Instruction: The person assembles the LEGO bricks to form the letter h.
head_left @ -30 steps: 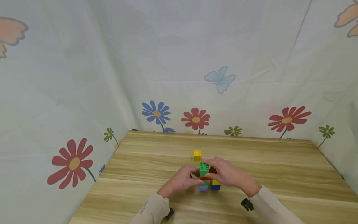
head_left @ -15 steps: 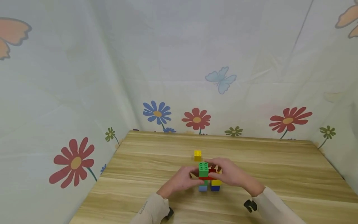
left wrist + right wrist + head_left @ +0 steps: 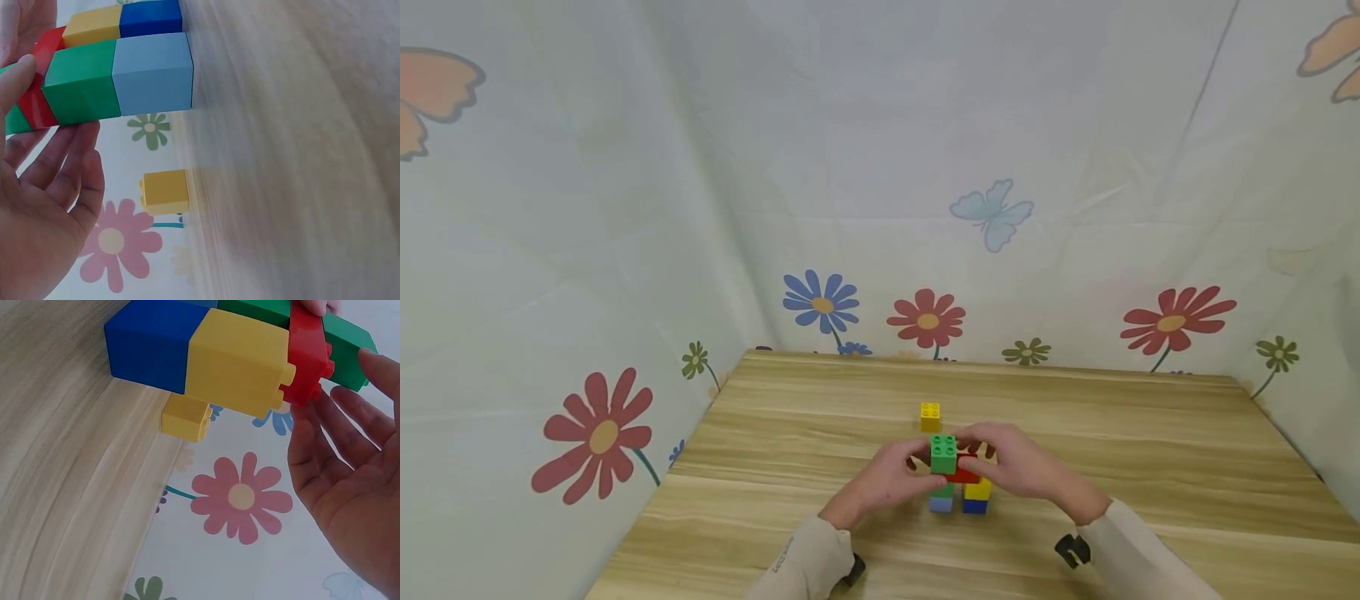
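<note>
In front of me stands a small structure of toy building blocks. Its left column is a light blue block [image 3: 153, 75] under a green block [image 3: 82, 81]; its right column is a dark blue block [image 3: 150, 344] under a yellow block [image 3: 234, 359]. A red block [image 3: 305, 353] bridges both columns, and another green block [image 3: 943, 454] sits on its left end. My left hand [image 3: 887, 482] grips the red block's left end, thumb in front and fingers behind. My right hand [image 3: 1018, 462] holds the red block's right end, its thumb near the upper green block.
A single yellow block [image 3: 930, 417] stands on the wooden table [image 3: 805, 400] behind the structure. Beyond the table's far edge hangs a pale curtain [image 3: 865, 167] printed with flowers and butterflies.
The upper green block, turned slightly at first, now faces me squarely. The structure has shifted a little left, more of the red block shows, and my right hand has moved slightly right.
</note>
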Motion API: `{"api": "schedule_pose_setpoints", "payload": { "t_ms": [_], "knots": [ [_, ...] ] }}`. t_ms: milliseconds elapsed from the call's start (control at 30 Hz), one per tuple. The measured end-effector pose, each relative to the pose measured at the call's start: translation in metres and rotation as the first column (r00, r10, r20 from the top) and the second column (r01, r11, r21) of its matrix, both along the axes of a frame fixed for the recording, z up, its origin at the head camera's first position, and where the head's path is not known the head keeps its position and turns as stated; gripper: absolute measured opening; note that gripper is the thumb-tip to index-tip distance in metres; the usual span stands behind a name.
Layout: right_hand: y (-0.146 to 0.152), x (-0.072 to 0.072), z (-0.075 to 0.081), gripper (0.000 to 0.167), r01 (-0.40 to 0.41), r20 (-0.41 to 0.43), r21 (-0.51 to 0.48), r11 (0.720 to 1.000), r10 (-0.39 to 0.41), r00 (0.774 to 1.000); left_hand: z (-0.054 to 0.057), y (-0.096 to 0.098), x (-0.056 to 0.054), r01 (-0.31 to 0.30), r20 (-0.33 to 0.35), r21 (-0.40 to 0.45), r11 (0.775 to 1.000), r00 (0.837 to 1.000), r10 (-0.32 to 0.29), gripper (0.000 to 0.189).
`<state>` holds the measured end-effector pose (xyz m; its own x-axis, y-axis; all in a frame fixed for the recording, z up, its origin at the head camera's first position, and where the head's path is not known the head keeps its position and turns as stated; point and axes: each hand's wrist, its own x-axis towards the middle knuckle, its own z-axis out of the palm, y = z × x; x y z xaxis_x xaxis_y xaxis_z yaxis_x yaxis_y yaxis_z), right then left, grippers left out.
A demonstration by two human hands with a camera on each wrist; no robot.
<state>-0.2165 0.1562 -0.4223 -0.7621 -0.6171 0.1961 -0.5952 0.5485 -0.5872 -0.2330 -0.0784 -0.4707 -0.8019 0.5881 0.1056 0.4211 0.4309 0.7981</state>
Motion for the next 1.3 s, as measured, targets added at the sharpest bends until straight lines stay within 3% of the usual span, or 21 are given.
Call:
{"api": "schedule_pose_setpoints", "payload": {
  "t_ms": [200, 533, 767, 1300],
  "knots": [
    [0.003, -0.005, -0.002, 0.031, 0.025, 0.051, -0.068, 0.997, -0.021, 0.998, 0.001, -0.004, -0.001, 0.001, -0.019, -0.002, 1.0, 1.0, -0.001, 0.03],
    [0.007, -0.021, -0.012, 0.028, 0.123, 0.07, -0.079, 0.989, -0.117, 0.991, 0.001, -0.009, -0.001, 0.004, -0.019, -0.016, 1.0, 1.0, -0.005, 0.028],
    [0.006, -0.035, -0.022, 0.033, 0.17, 0.067, -0.074, 0.983, -0.165, 0.984, 0.001, -0.01, 0.0, 0.007, -0.015, -0.016, 1.0, 1.0, -0.008, 0.028],
    [-0.004, -0.067, -0.036, 0.04, 0.185, 0.104, 0.0, 0.983, -0.184, 0.977, 0.003, -0.011, 0.0, 0.016, 0.033, -0.004, 1.0, 0.999, -0.016, 0.026]
  ]
}}
